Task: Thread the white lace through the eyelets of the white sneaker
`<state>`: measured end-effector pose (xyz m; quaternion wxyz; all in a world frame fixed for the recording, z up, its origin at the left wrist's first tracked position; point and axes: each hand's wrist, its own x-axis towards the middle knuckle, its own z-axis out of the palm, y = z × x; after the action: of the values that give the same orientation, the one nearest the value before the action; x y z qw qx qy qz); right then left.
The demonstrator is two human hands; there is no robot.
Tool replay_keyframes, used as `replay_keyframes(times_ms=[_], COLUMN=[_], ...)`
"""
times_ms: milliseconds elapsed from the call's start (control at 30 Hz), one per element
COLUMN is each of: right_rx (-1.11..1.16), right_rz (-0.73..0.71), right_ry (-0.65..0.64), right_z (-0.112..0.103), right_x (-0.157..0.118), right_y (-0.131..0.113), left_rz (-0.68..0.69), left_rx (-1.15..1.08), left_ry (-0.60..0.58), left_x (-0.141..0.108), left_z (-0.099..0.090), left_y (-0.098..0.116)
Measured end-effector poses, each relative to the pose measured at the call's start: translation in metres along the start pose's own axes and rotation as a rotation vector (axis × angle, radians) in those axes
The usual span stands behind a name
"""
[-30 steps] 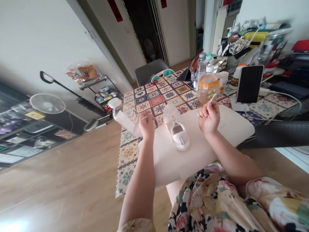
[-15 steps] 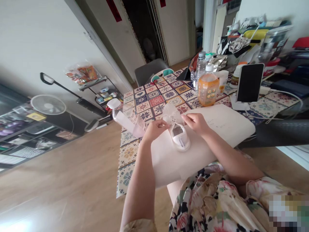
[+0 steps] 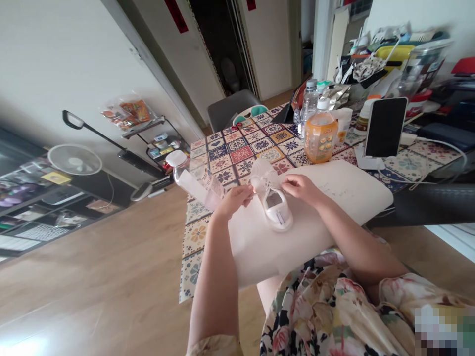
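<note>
A white lace-up shoe (image 3: 279, 215) sits on a large white sheet (image 3: 256, 252), its heel toward me and its toe pointing away. White shoelaces (image 3: 267, 180) cross over its front in thin loops. On the shoe's left side, my left hand (image 3: 237, 199) is closed in a pinch on a lace. To the right of the shoe, my right hand (image 3: 299, 188) pinches the lace on that side, fingertips close to the shoe's opening. The exact lace ends are hidden by my fingers.
A clear bottle with a white cap (image 3: 193, 180) stands left of the sheet. Beyond its right half are an orange drink bottle (image 3: 320, 138), a clear bottle (image 3: 309, 101) and a phone on a stand (image 3: 385, 127). Red scissors (image 3: 239, 126) lie on the patterned tablecloth (image 3: 241, 153).
My left hand has drawn slightly left and down, away from the shoe. My right hand has shifted very little, and the lace loops over the shoe look more spread.
</note>
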<state>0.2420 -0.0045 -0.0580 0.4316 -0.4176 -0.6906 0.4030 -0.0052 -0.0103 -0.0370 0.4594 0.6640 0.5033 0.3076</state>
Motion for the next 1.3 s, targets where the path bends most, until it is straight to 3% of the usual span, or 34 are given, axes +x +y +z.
replay_keyframes(times_ms=[167, 300, 433, 567, 667, 767, 1000, 1167, 1300], right_rx=[0.528, 0.778, 0.912, 0.855, 0.663, 0.531, 0.482, 0.382, 0.442], right_rz=[0.15, 0.049, 0.012, 0.043, -0.016, -0.076, -0.111, -0.146, -0.104], right_ry=[-0.153, -0.192, -0.158, -0.101, -0.016, 0.029, -0.051, 0.01, 0.075], right_z=[-0.005, -0.004, 0.006, 0.017, 0.022, 0.024, 0.023, 0.023, 0.025], right_x=[-0.001, -0.001, 0.004, 0.01, 0.012, 0.011, 0.007, 0.005, 0.006], right_y=[-0.003, -0.012, -0.014, -0.01, -0.01, -0.012, -0.018, -0.021, -0.02], left_rz=[0.236, 0.342, 0.358, 0.386, 0.439, 0.408, 0.242, 0.255, 0.278], left_rx=[-0.258, -0.453, -0.613, -0.704, -0.639, -0.6, -0.602, -0.505, -0.405], left_ry=[-0.034, -0.009, -0.006, 0.103, 0.167, 0.186, 0.2, 0.299, 0.293], left_x=[-0.001, 0.0, 0.005, 0.011, 0.014, 0.016, 0.017, 0.014, 0.012], left_z=[-0.003, 0.007, 0.031, 0.052, 0.058, 0.057, 0.056, 0.057, 0.057], left_y=[0.002, 0.005, 0.01, 0.01, 0.008, 0.008, 0.009, 0.011, 0.012])
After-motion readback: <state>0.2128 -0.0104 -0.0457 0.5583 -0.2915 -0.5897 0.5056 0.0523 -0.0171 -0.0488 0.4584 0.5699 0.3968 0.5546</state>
